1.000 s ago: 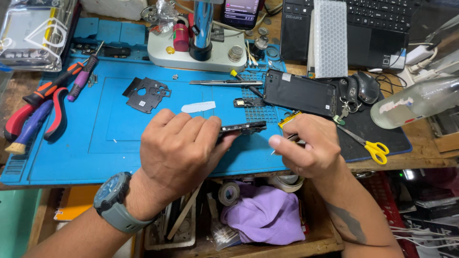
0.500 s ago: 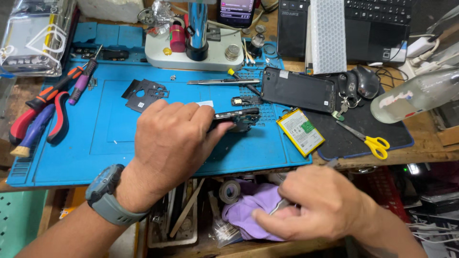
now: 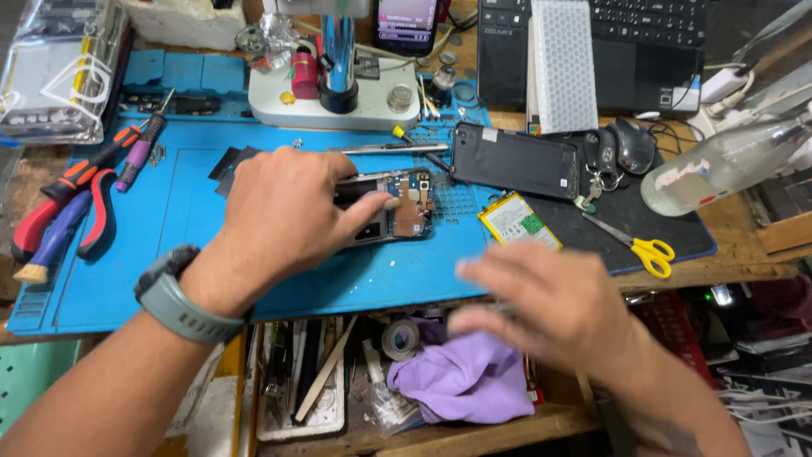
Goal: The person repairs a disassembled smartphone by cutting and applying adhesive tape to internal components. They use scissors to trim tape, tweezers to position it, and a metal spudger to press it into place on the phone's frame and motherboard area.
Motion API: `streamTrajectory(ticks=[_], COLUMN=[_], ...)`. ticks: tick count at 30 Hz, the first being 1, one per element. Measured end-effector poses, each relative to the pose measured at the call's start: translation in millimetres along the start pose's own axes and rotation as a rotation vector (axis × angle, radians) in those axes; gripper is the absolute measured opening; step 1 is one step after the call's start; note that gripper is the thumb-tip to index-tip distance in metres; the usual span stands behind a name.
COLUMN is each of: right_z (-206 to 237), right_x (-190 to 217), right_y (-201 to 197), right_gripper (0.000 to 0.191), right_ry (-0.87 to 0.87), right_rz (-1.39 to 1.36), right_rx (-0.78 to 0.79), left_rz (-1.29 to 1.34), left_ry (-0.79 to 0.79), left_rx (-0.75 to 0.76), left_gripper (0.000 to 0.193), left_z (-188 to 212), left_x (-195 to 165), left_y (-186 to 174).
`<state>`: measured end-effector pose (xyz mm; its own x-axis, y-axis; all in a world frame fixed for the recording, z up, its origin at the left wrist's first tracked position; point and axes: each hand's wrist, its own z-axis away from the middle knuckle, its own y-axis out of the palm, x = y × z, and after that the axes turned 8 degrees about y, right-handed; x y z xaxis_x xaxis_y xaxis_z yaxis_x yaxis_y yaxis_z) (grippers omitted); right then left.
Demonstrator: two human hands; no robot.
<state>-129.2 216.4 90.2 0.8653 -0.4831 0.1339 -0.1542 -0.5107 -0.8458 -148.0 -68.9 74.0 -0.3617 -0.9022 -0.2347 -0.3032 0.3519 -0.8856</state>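
Note:
My left hand (image 3: pixel 292 216) presses down on an opened phone (image 3: pixel 404 207) lying flat on the blue work mat (image 3: pixel 169 228), its circuit board showing on the right side. My right hand (image 3: pixel 550 309) is blurred with motion in front of the bench edge, fingers spread, above a purple cloth (image 3: pixel 465 377) in the open drawer. I cannot make out anything in it. A phone battery (image 3: pixel 518 222) with a yellow edge lies on the mat to the right of the phone. A black back cover (image 3: pixel 518 161) rests behind it.
Red pliers (image 3: pixel 63 216) and screwdrivers (image 3: pixel 139 148) lie at the mat's left. A microscope base (image 3: pixel 338 93) stands at the back. Yellow scissors (image 3: pixel 639 245), keys (image 3: pixel 605 156), a glass bottle (image 3: pixel 727 161) and a laptop (image 3: pixel 592 51) are on the right. The drawer holds tape (image 3: pixel 399 338) and tools.
The phone went from held on edge to lying flat under my left hand. My right hand left it, dipped toward the drawer, and now moves up blurred. The battery now lies on the mat.

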Motion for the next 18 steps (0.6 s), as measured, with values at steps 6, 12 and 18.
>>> streamTrajectory(ticks=[6,12,18], right_z=[-57.3,-58.2,-59.3], right_x=[-37.7,-45.0,-45.0], right_y=[24.1,41.9,44.3], right_gripper=[0.061,0.056,0.050], right_ry=[-0.022,-0.043,-0.062], right_rz=[0.029,-0.042,-0.064], right_rx=[0.014,0.030,0.008], left_rz=[0.110,0.091,0.142], left_ry=[-0.020,0.029,0.136], left_rx=[-0.001,-0.016,-0.121], left_gripper=[0.044,0.042,0.039], left_z=[-6.7,-1.2,5.1], left_x=[5.2,10.3,10.8], left_y=[0.6,5.5,4.7])
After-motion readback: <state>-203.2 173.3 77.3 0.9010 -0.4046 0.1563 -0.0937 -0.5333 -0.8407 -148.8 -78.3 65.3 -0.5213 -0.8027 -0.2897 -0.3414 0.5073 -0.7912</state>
